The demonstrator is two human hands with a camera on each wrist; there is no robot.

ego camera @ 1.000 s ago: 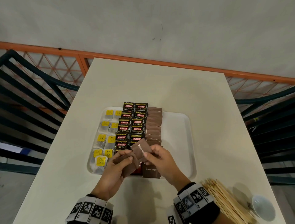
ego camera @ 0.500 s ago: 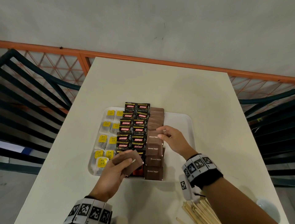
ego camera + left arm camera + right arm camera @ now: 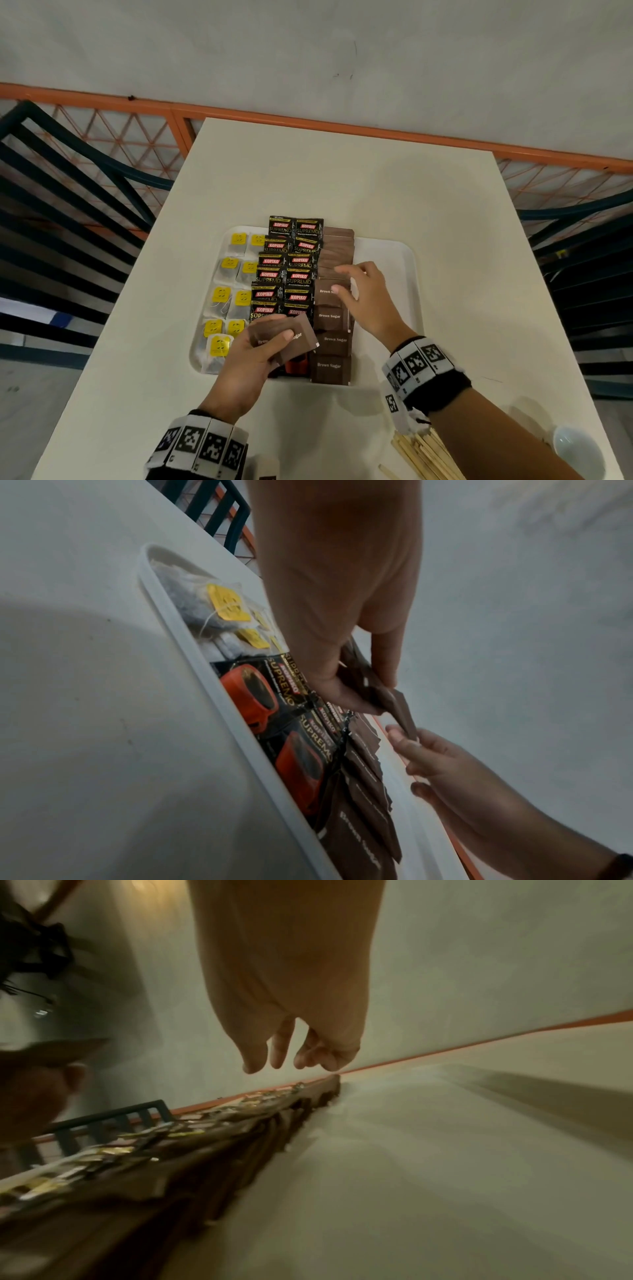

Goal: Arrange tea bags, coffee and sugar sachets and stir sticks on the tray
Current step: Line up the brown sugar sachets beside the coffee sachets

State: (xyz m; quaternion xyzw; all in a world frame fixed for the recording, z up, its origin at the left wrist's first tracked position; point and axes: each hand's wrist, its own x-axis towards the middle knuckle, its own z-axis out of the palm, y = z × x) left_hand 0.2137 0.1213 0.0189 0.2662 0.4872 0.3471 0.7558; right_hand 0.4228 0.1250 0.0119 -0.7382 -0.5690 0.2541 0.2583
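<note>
A white tray (image 3: 387, 270) lies mid-table. On it, tea bags (image 3: 226, 298) with yellow tags fill the left, black Kopiko coffee sachets (image 3: 287, 263) the middle, and a column of brown sugar sachets (image 3: 330, 342) runs beside them. My left hand (image 3: 284, 330) grips a small stack of brown sugar sachets (image 3: 294, 339) over the tray's near edge, thumb on top. My right hand (image 3: 342, 281) hovers with relaxed fingers over the middle of the sugar column and holds nothing; whether it touches the column is unclear. The right wrist view shows those fingers (image 3: 277, 1053) hanging loose. Wooden stir sticks (image 3: 424, 455) lie off the tray, near right.
A small white cup (image 3: 579, 448) stands at the table's near right corner. Dark slatted chairs (image 3: 68, 212) flank the table on both sides, and an orange railing (image 3: 308, 120) runs behind it. The tray's right third is bare.
My right hand took a sugar sachet from the left hand's stack, carried it forward and laid it on the column. It has let go. The left hand has hardly moved.
</note>
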